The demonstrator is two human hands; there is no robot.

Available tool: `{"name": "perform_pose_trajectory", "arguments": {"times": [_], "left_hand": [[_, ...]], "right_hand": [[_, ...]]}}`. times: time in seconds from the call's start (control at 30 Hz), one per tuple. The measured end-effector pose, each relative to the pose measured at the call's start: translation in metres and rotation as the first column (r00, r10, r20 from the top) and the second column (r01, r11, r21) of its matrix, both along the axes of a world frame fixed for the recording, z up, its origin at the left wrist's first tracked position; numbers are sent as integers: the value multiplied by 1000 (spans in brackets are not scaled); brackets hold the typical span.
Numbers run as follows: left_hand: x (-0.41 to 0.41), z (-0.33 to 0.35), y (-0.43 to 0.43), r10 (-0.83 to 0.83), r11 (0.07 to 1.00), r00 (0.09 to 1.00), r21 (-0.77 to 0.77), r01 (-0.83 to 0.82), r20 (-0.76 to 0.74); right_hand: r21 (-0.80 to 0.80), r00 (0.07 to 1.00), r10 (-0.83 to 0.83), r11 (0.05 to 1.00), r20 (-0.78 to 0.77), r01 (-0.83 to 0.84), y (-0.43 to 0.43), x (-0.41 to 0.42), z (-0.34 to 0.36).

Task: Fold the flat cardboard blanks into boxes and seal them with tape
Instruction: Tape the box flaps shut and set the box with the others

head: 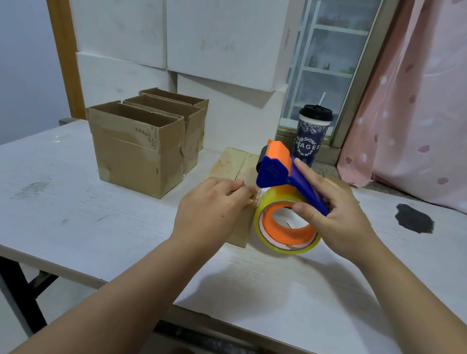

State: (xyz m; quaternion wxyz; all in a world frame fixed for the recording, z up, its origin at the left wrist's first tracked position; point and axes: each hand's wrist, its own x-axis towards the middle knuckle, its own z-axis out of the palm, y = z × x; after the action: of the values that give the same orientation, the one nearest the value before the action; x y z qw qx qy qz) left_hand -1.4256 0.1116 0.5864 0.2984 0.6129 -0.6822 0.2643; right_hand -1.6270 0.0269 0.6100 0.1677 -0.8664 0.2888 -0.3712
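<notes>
A strip of packing tape [255, 193] is being laid across a folded cardboard box [237, 163] lying near the middle of the white table [67, 211]. The tape's free end is being held down on the cardboard by the left hand [212, 207], its grip curled and pinching that end at the fingertips, apparently so the strip is being kept taut and in place while more is being drawn out. The blue-and-orange tape dispenser [277, 165] is being held by the right hand [338, 221], the grip wrapped around the blue handle with the forefinger laid along its top and the thumb beneath. It is being tilted so that the yellowish tape roll [284, 241] is standing on edge just beside the box. Three open-topped brown boxes [138, 152], touching one another in a row, are being kept at the left rear, probably as finished work set clear of the taping spot. White cartons [220, 21] are being stacked behind them. "CHAGEE" is being shown on a lidded paper cup [309, 141] by the window; no other writing can be read.
</notes>
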Motion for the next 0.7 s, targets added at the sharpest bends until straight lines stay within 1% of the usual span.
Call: {"name": "perform_pose_trajectory", "arguments": {"times": [0.13, 0.23, 0.3, 0.37, 0.43, 0.5, 0.6, 0.7], "left_hand": [[0, 2, 0, 7, 1000, 1000, -28, -7, -8], [-1, 1, 0, 4, 998, 1000, -55, -6, -31], [0, -1, 0, -10, 998, 999, -65, 7, -36], [2, 0, 1, -21, 997, 999, -73, 19, -31], [2, 0, 1, -38, 996, 999, -79, 37, -2], [2, -2, 1, -42, 995, 999, -85, 44, 18], [5, -4, -1, -46, 994, 999, -104, 45, -12], [6, -7, -3, -61, 991, 998, -123, 56, -36]], "right_hand": [[-59, 1000, -3, 998, -22, 2, 2, 0, -5], [-8, 999, -25, 1000, -36, 25, 6, -6, -17], [26, 999, -7, 1000, 36, 6, 7, -11, -17], [87, 986, 23, 995, 165, -38, 8, -19, -11], [100, 982, 9, 995, 187, -28, 11, -26, -5], [89, 991, -19, 996, 134, 7, 16, -28, 1], [-12, 999, -29, 999, 22, 30, 18, -29, 1], [-51, 997, -33, 998, -65, 29, 15, -34, -7]]}}
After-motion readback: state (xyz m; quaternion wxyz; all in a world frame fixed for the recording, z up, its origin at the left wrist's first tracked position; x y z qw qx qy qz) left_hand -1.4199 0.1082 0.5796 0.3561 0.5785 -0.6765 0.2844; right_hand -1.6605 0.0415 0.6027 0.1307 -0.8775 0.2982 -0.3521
